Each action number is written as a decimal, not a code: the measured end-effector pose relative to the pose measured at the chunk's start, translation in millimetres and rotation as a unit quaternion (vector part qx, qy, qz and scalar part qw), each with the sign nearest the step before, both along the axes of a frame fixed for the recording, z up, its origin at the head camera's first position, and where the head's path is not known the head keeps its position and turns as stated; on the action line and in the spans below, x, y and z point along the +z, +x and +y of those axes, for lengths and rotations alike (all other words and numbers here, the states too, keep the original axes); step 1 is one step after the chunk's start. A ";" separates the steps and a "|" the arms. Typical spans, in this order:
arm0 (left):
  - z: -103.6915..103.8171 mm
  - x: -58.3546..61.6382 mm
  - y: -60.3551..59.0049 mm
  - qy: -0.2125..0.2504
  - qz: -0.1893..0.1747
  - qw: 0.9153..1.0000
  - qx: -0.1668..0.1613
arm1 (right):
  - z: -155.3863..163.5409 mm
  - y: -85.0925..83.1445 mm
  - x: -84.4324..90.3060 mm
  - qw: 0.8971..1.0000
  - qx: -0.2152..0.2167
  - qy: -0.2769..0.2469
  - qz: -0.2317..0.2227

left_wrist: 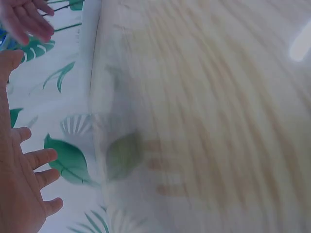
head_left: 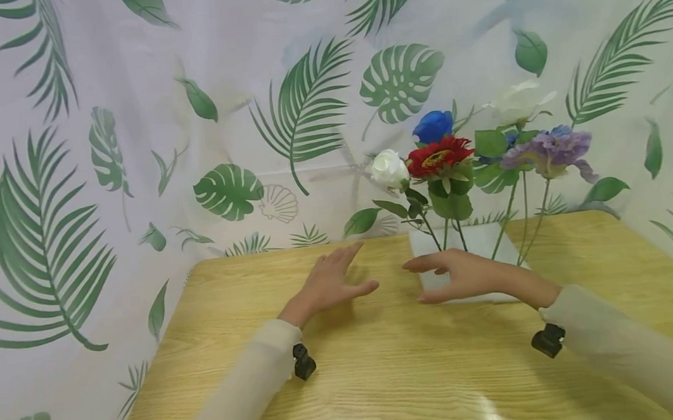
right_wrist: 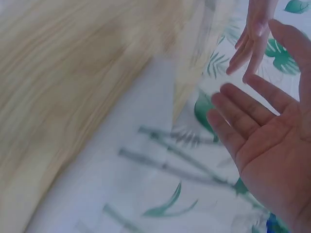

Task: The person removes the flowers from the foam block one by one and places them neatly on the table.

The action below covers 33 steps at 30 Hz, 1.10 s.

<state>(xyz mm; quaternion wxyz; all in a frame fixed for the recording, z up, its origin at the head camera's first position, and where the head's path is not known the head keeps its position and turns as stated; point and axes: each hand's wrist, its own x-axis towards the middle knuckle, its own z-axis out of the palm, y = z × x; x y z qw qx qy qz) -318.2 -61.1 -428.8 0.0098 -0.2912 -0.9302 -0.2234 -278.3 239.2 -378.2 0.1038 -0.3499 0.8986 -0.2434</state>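
Observation:
My left hand (head_left: 331, 280) hovers flat over the wooden table (head_left: 378, 360), its fingers straight and spread and holding nothing. To its right, my right hand (head_left: 460, 276) is also open and empty, just in front of a white foam block (head_left: 481, 237). Stuck upright in the block are artificial flowers: a white rose (head_left: 389, 168), a red gerbera (head_left: 439, 155), a blue rose (head_left: 433, 126), a white bloom (head_left: 518, 101) and a purple hydrangea (head_left: 550, 151). The left wrist view shows my left hand (left_wrist: 19, 194) with spread fingers. In the right wrist view, my right hand (right_wrist: 272, 160) is palm up beside the block (right_wrist: 97, 194).
A curtain (head_left: 139, 150) printed with green leaves hangs close behind and to the left of the table. The table's left edge (head_left: 161, 346) runs diagonally beside my left sleeve. Small black camera mounts (head_left: 303, 362) sit at both wrists.

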 end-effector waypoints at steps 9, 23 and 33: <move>35.8 -2.0 4.0 0.021 -0.039 0.999 -0.020 | 66.8 17.8 1.2 0.999 0.001 0.006 -0.052; 88.1 -11.8 7.0 0.072 -0.107 0.991 -0.046 | 157.2 31.0 -1.5 0.994 -0.069 0.051 -0.065; 108.8 -19.3 -3.6 0.120 -0.140 0.982 -0.036 | 193.7 11.8 -16.5 0.990 -0.126 0.033 -0.061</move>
